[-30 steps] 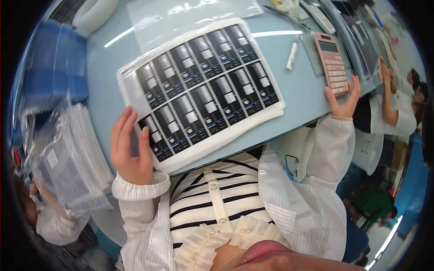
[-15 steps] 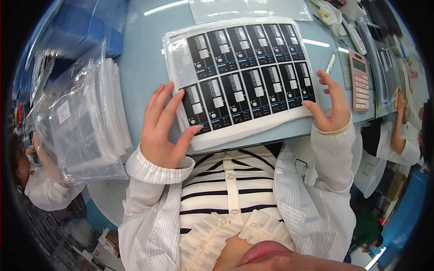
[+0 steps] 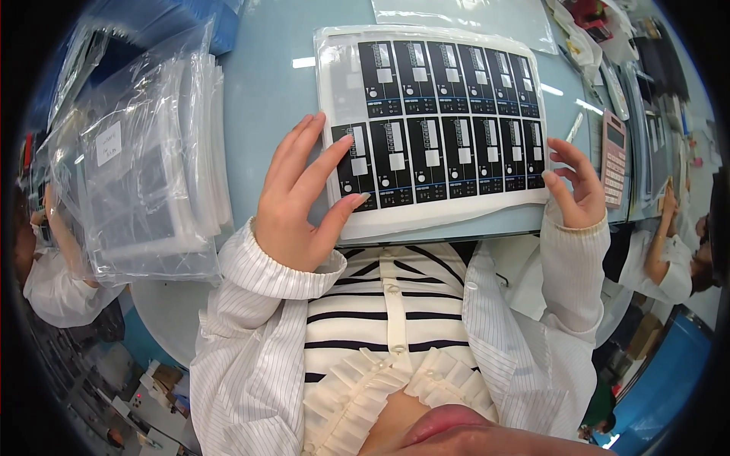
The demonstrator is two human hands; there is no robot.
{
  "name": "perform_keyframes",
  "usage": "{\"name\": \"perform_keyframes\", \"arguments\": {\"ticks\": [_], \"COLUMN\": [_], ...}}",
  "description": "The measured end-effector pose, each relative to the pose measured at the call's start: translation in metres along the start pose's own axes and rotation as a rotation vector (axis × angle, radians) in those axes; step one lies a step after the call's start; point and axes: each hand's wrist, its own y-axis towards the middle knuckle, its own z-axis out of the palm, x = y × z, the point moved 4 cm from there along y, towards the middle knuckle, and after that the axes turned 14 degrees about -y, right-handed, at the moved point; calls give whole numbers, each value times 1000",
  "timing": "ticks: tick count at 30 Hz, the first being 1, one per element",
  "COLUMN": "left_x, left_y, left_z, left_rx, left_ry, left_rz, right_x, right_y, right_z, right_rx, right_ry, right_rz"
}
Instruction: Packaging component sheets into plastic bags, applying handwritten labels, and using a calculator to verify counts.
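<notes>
A stack of sheets (image 3: 445,216) lies flat before me, its top one bearing two rows of black rectangular labels (image 3: 395,161) with white windows. At its upper left corner is a pale label-sized space without a black label. My left hand (image 3: 293,197) rests over the left edge with fingers spread; its index fingertip and thumb touch the lower-left label. By the right edge, my right hand (image 3: 579,186) has bent fingers, with thumb and index apart at the sheet's border. Nothing shows between the fingers of either hand.
Clear plastic bags (image 3: 144,175) are piled at the left. On the right lie a pink calculator (image 3: 614,159) and a white pen-like tool (image 3: 576,128). A clear plastic sheet (image 3: 464,19) lies at the far edge. Other people's arms (image 3: 660,232) show at both sides.
The sheets sit farther right and straighter in the picture, though the whole view has shifted too. My right thumb has gone from over the labels to the sheet's right border.
</notes>
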Motion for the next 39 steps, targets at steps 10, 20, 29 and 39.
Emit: {"name": "perform_keyframes", "arguments": {"ticks": [10,20,29,39], "left_x": [-2,-2,2,2], "left_y": [3,5,7,10], "left_z": [-8,-4,-12,-12], "left_rx": [-67,-101,-112,-136], "left_ry": [-186,-247,-231,-216], "left_rz": [-85,-158,-180,-199], "right_x": [-19,-16,-10,-27], "right_y": [18,31,30,18], "right_z": [-14,0,0,-6], "right_rx": [122,210,193,25], "right_ry": [302,507,452,490], "right_rz": [223,392,238,197]}}
